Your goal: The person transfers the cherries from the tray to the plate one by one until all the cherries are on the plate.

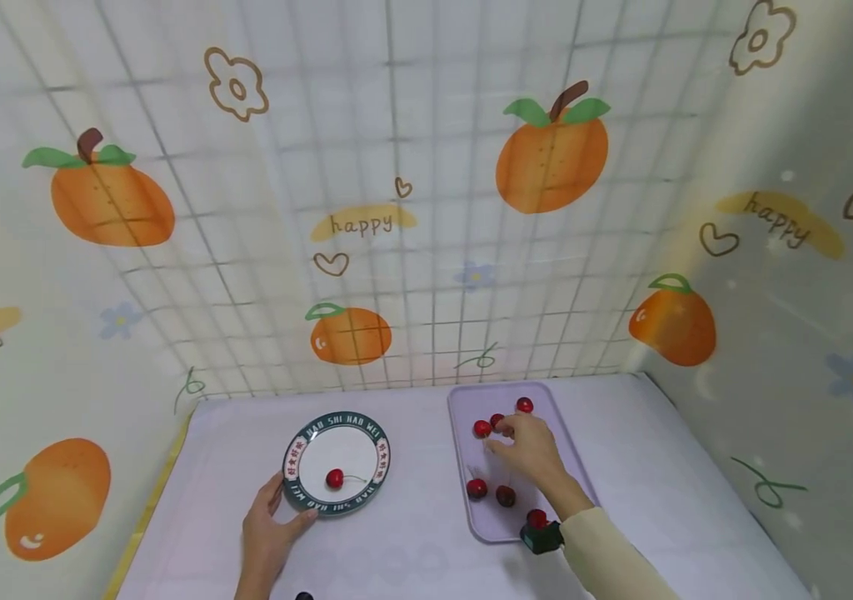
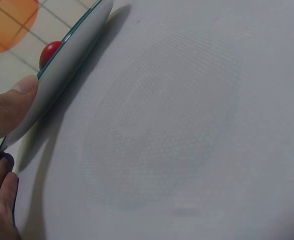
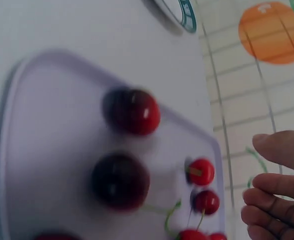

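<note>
My left hand point(image 1: 269, 527) holds the rim of a round white plate point(image 1: 355, 450) with a dark green lettered border. In the left wrist view the thumb point(image 2: 24, 92) lies at the rim, and the other fingers are at its underside. One red cherry point(image 1: 334, 478) with a stem lies on the plate. My right hand point(image 1: 531, 450) hovers over a pale purple tray point(image 1: 490, 521), close to a cherry point(image 1: 497, 421) at the far end. The right wrist view shows its thumb and fingers parted with nothing between. Several more cherries point(image 3: 121, 181) are scattered over the tray.
A white cloth point(image 1: 411, 500) covers the table. Behind it hangs a curtain point(image 1: 426, 283) printed with oranges, and similar printed sheets enclose both sides. A small black device point(image 1: 541, 537) sits at the right wrist, over the tray's near edge.
</note>
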A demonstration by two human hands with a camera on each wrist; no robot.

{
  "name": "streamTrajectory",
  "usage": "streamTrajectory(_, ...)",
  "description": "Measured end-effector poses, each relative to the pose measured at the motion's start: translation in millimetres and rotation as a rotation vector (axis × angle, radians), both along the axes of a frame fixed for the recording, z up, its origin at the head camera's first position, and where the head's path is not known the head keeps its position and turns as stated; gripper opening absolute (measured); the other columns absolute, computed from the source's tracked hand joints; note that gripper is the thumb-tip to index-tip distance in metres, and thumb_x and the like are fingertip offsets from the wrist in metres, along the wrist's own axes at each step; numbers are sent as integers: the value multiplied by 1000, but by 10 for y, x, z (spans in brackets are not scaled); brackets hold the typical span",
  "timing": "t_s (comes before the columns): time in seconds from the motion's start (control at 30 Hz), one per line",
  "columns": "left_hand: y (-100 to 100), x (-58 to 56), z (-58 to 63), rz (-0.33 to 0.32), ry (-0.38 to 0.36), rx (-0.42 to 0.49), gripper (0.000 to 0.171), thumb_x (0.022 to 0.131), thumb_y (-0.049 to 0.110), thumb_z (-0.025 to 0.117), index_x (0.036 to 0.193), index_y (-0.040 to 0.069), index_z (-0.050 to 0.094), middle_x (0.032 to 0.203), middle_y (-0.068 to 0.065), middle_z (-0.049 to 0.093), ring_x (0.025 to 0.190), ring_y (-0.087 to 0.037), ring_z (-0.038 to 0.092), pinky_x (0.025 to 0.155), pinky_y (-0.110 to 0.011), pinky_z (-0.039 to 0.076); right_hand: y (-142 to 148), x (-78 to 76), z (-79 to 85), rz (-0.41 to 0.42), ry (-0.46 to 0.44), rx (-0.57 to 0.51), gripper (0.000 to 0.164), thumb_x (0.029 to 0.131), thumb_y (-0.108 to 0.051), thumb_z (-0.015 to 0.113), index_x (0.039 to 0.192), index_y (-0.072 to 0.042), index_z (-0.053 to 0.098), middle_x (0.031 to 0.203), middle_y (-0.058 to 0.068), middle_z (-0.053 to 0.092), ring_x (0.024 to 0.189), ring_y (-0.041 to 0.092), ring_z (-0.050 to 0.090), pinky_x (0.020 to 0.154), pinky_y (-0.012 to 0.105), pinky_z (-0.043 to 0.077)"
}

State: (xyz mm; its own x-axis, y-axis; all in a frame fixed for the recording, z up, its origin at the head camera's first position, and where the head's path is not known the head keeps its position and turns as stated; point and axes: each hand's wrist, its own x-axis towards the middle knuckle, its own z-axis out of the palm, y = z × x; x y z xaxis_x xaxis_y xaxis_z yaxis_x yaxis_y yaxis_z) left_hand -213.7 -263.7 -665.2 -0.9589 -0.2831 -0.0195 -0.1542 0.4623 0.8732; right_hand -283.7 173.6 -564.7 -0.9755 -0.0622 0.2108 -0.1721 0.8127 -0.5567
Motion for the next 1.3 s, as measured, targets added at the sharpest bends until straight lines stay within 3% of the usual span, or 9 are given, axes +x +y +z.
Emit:
streamTrajectory(0.2, -43, -4, -46, 1, -1, 19, 109, 73, 33, 96, 160, 3, 38, 165, -21, 39, 150, -40, 39, 126, -52, 37, 272, 29, -96, -49, 2, 16, 29, 84, -16, 86, 100, 6, 77, 88, 13, 73, 82, 28, 67, 76, 50, 63)
streamTrajectory(0.47, -64, 30, -62, -9, -25, 26, 107, 76, 29, 95, 161, 4, 35, 166, -20, 37, 152, -39, 37, 128, -49, 36, 544, 104, -266, -133, -91, 20, 31, 85, -19, 85, 99, 7, 76, 91, 16, 75, 87, 33, 69, 81, 55, 63)
streamTrajectory(0.8, -55, 39, -70, -3, -47, 34, 106, 77, 29, 95, 161, 5, 35, 166, -20, 38, 152, -39, 36, 127, -48, 37, 722, 143, -539, -218, -229, 33, 28, 86, -15, 83, 101, 7, 74, 86, 11, 70, 83, 28, 62, 82, 52, 62)
streamTrajectory(1.03, -54, 18, -94, -6, -34, 33, 108, 76, 31, 96, 161, 5, 36, 166, -20, 38, 152, -39, 37, 127, -48, 37, 775, 134, -651, -246, -226, 49, 19, 88, -12, 81, 95, 3, 74, 85, 10, 69, 81, 28, 61, 82, 53, 63)
streamTrajectory(1.3, -37, -22, -67, 2, -28, 40, 109, 74, 34, 96, 161, 6, 36, 166, -18, 38, 152, -37, 37, 127, -48, 37, 755, 113, -627, -257, -203, 63, 12, 90, -8, 80, 94, 2, 73, 86, 11, 69, 82, 28, 65, 82, 51, 64)
